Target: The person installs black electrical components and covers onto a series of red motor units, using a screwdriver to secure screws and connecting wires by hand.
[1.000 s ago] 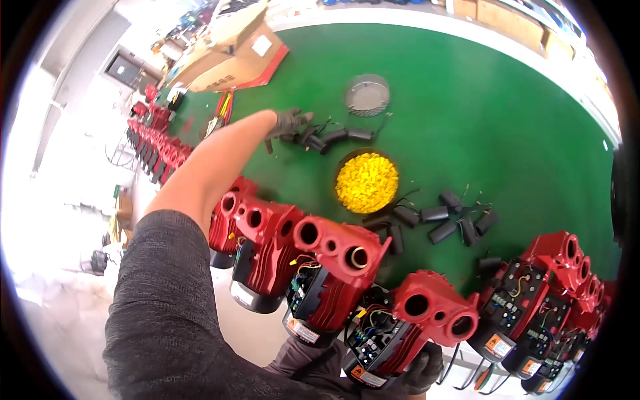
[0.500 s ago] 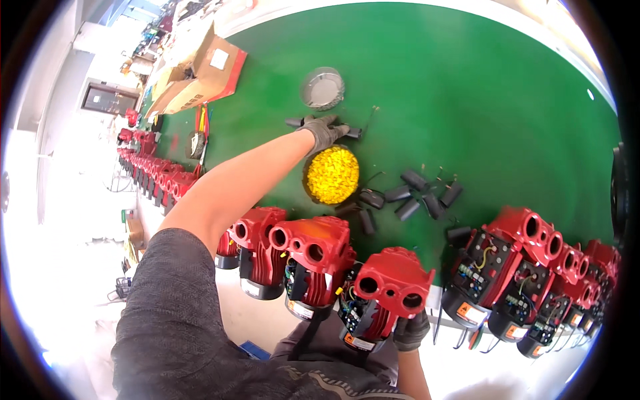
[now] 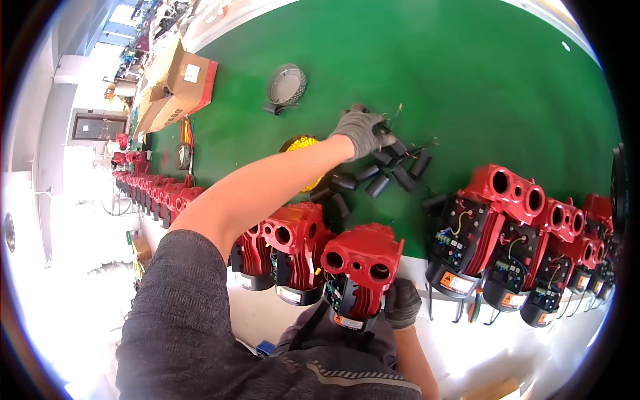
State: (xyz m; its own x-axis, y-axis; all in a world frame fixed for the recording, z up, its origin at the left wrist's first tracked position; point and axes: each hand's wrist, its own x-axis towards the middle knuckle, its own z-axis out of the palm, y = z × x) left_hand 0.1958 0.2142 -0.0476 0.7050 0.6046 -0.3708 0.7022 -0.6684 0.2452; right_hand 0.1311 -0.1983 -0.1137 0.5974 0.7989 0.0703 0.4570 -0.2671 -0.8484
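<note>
My left hand (image 3: 362, 132), in a grey glove, reaches across the green bench, fingers bent around a black cylinder (image 3: 383, 129) with thin wire leads. Several similar black cylinders (image 3: 403, 177) lie loosely heaped beside it. Below my left forearm sits a round bowl of small yellow pieces (image 3: 301, 143), partly covered by the arm. My gloved right hand (image 3: 402, 304) is curled against the right side of the nearest red motor-like housing (image 3: 363, 257); whatever its fingers hold is hidden. Wiring shows in that housing's open side.
More red housings (image 3: 293, 230) line the near edge on the left, and another row (image 3: 503, 193) stands to the right. A clear round dish (image 3: 287, 85) has a cylinder beside it. An open cardboard box (image 3: 175, 83) stands at the far left.
My left hand has moved right, from beyond the yellow bowl to the heap of cylinders, bringing a cylinder along. My right hand stays beside the nearest housing. The whole view has shifted.
</note>
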